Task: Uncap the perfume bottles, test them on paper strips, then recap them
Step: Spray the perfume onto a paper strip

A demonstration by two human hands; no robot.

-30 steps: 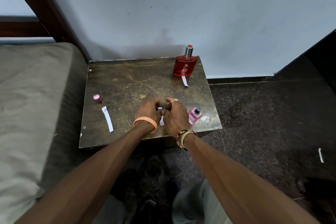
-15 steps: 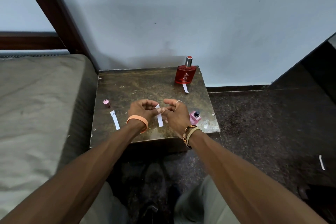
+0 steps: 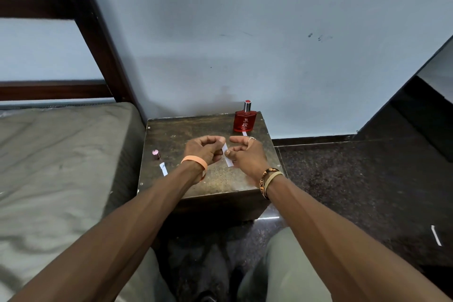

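A white paper strip (image 3: 227,157) hangs upright above the small brown table (image 3: 171,135). My left hand (image 3: 203,152) pinches its upper end. My right hand (image 3: 247,154) presses its thumb on the strip's middle. At the table's back right corner stands a red perfume bottle (image 3: 245,121) with a silver sprayer and no cap, and a second strip (image 3: 244,133) lies in front of it. A small pink cap (image 3: 156,154) lies near the table's left edge, beside a third strip (image 3: 163,169). My right hand hides the pink bottle.
A bed with a grey-green mattress (image 3: 54,167) and a dark wooden frame (image 3: 98,39) adjoins the table on the left. A pale wall rises behind. To the right is dark floor with a white paper scrap (image 3: 436,235) and a dark cabinet (image 3: 424,115).
Both hands have lifted off the table with the paper strip between them. The view has tilted up, and my right hand now covers the pink bottle.
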